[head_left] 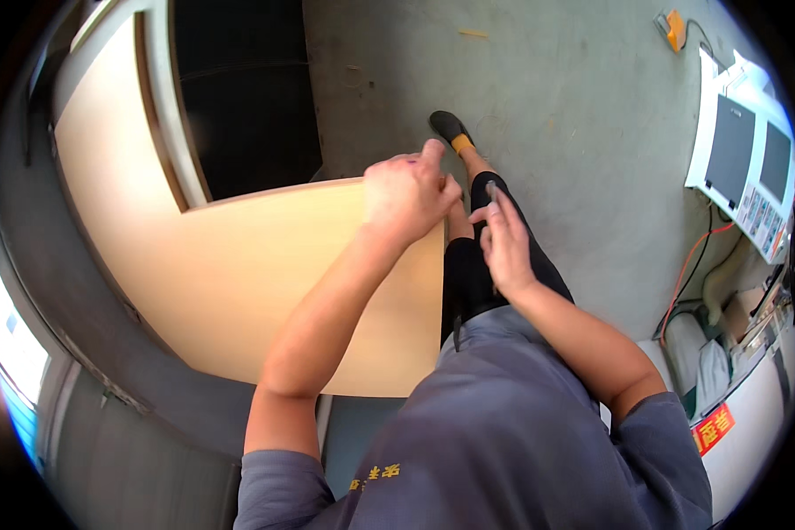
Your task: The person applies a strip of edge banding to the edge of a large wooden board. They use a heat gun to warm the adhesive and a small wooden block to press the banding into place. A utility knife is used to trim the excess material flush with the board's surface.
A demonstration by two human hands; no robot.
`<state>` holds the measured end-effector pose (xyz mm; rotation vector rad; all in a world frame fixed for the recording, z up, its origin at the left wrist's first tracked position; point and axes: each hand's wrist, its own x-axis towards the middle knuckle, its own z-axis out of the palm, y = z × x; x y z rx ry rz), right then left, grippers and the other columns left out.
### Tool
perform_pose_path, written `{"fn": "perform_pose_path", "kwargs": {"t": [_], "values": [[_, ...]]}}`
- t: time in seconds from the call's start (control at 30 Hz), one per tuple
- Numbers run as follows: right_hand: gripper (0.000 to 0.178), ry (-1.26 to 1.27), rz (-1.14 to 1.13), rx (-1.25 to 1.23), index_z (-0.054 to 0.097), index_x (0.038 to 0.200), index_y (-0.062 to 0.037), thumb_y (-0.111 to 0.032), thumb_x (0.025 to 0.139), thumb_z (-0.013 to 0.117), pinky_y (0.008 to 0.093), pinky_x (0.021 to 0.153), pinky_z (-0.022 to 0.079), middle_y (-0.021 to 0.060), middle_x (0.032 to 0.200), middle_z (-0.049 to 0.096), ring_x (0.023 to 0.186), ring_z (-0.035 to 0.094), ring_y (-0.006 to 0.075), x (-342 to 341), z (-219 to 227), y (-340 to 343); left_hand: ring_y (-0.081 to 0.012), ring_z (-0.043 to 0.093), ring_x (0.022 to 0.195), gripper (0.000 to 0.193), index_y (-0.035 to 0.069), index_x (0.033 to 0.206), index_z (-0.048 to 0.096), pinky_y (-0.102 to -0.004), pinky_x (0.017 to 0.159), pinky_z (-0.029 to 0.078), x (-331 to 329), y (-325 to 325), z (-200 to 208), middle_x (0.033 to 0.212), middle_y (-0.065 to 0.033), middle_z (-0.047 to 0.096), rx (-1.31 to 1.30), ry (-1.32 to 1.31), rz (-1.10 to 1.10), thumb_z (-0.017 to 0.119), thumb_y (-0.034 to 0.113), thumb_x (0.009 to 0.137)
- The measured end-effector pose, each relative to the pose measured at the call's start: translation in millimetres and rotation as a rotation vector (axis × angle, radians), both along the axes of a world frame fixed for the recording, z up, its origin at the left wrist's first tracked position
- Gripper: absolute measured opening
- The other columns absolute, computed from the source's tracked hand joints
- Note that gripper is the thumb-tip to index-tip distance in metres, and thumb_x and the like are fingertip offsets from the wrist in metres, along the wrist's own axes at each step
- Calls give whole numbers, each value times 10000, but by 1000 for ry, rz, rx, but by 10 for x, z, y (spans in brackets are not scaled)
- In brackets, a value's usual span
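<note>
A pale wood-coloured panel (265,274) lies on my left, with a cut-out along its far side. My left hand (406,196) is over its far right corner, fingers curled in and closed; what they hold, if anything, is hidden. Just right of the panel, above my leg, is my right hand (507,247). Its fingers are fairly straight and close together, the thumb pointing left. A small grey, metallic-looking thing (492,189) shows at its fingertips, too small and blurred to name. The two hands are apart.
A black surface (247,97) lies beyond the panel's cut-out. On the right stands a white machine (742,150) with dark panels, cables and an orange hose (691,269) below. An orange tool (674,31) and a yellow strip (473,34) lie on the grey floor (592,115).
</note>
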<state>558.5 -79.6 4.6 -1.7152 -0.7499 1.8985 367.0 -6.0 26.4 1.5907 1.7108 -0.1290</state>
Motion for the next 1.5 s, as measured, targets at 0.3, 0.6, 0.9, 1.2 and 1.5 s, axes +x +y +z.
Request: {"fn": "perform_pose_path", "kwargs": {"t": [0.3,0.6,0.9,1.2,1.5], "values": [[526,237,149,144,410,1505,52,-218,1062,492,308,963,480,205,1268,630,1060,638,246,-159,91,-394,-155,686,909,227,2,1083,729,-274,781,555,-541,18,22,1014,-86,709,-43,-602,100,666,-74,878],[508,263,86,369,454,1479,48,-141,1019,557,302,872,487,178,1095,646,909,616,238,-250,-169,-97,-181,663,874,309,37,1139,747,-292,723,534,-516,71,13,1026,-83,677,-9,-566,-27,652,-84,871],[501,264,167,422,470,1461,62,-96,996,575,313,846,502,187,1072,645,905,638,260,-182,-223,-49,-172,621,892,326,33,1181,738,-282,738,503,-541,67,-15,1052,-82,643,-64,-573,-60,631,-77,894],[471,246,139,451,500,1441,42,-114,1003,579,326,841,508,194,1066,648,892,643,285,-218,-245,26,-159,618,900,334,27,1182,739,-269,732,503,-554,65,-51,1058,-81,637,-48,-578,-63,616,-94,896],[478,277,145,470,492,1457,33,-105,1006,573,315,893,502,189,1120,660,972,653,272,-227,-288,27,-169,618,898,321,27,1197,733,-279,733,510,-558,89,-57,1049,-86,636,-56,-575,-78,623,-70,912]]}}
